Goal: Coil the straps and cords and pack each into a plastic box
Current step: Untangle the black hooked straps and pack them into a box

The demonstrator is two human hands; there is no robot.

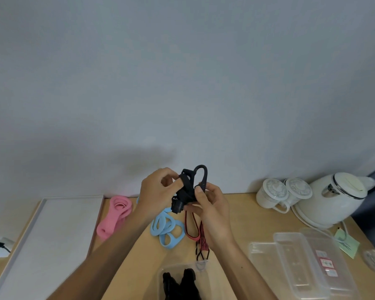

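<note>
Head view: one pink strap point(115, 215), one blue strap point(167, 230) and one red-black cord point(202, 241) lie on the table point(243, 217). Left hand point(158, 189) and right hand point(212, 211) each hold a tight grip on one black strap point(188, 189), raised above them.

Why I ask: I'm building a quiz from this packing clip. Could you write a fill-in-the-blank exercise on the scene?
1. The left hand and right hand grip the black strap ____ the table.
2. The pink strap lies to the ____ of the light-blue strap.
3. Beside the white kettle stand ____ lidded cups.

Missing words: above; left; two.
</note>
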